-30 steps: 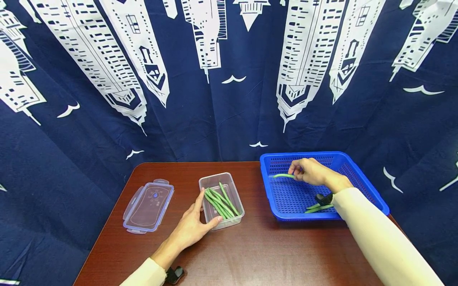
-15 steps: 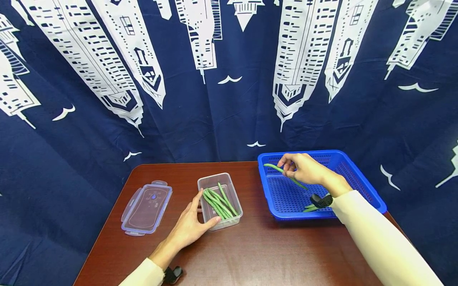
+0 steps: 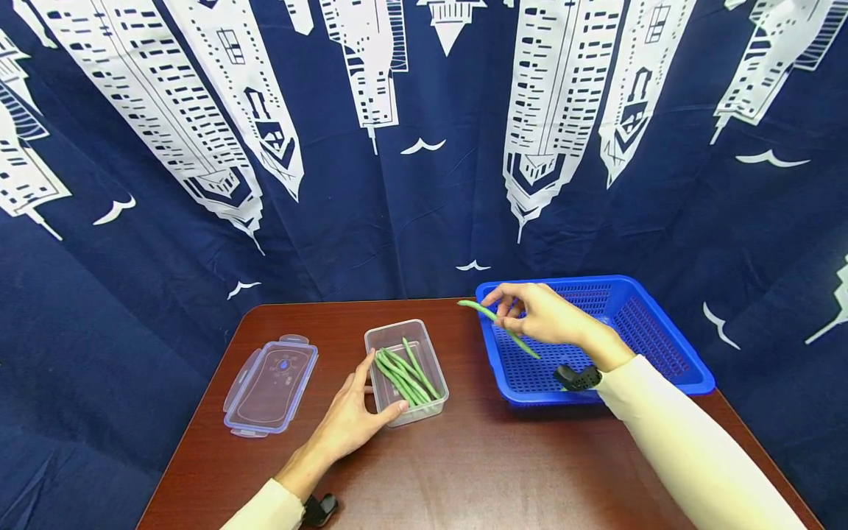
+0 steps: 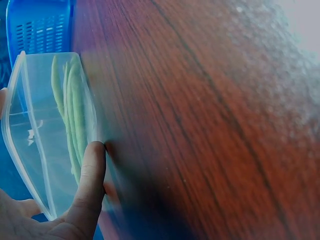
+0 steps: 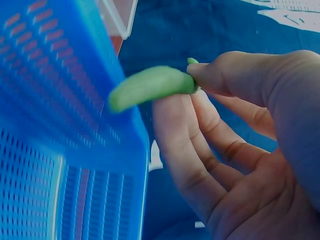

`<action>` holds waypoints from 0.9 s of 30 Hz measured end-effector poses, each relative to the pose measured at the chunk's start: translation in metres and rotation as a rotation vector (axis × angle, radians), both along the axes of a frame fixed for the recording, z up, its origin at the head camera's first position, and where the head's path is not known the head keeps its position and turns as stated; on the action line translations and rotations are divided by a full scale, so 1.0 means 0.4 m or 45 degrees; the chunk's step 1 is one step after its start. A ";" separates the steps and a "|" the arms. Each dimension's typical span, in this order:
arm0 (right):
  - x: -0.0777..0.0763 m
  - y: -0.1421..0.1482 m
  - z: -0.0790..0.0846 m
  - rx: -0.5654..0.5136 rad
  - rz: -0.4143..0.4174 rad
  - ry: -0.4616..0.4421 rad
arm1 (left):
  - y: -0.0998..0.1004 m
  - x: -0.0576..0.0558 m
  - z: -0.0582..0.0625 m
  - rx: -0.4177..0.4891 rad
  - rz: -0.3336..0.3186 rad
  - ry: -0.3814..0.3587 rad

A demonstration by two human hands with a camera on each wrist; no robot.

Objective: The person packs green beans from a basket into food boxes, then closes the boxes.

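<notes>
One clear lid with a bluish edge lies at the left of the worktop, apart from the other things. Next comes the left hand, whose grip is loose and not closed: the thumb and the index finger are extended and touch the plastic container, perhaps to steady it. In this container lie several green beans, almost side by side, one a little apart at its far end. Farther to the right, a single bean is pinched in the grip of the right hand; it slants, with one end beyond the left rim of the blue basket and the other over its inside. The step in hand seems to be the transfer of this bean from basket to container. The next move calls, I judge, for carrying it leftward and laying it along the others.
</notes>
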State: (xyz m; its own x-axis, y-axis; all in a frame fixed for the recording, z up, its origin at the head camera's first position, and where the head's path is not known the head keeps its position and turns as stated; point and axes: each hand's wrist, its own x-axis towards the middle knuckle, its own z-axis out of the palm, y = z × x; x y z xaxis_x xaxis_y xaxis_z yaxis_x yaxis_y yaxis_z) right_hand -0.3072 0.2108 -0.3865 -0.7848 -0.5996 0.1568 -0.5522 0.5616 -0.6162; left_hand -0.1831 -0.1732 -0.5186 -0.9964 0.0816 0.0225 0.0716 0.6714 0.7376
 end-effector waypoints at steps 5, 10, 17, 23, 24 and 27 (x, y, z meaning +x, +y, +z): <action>0.009 -0.051 -0.011 -0.028 0.036 -0.053 | 0.002 0.000 -0.001 0.014 -0.004 -0.001; 0.017 -0.107 -0.030 -0.060 0.040 -0.107 | 0.001 0.000 -0.001 0.019 -0.003 -0.008; 0.030 -0.197 -0.060 -0.087 0.051 -0.175 | -0.004 0.003 0.008 0.002 -0.001 -0.014; 0.042 -0.262 -0.075 -0.053 0.051 -0.186 | -0.004 0.005 0.010 -0.002 -0.007 -0.021; 0.044 -0.272 -0.076 -0.047 0.050 -0.192 | -0.003 0.005 0.010 -0.003 -0.008 -0.021; 0.045 -0.298 -0.086 -0.025 0.042 -0.203 | -0.001 0.004 0.008 -0.001 -0.010 -0.021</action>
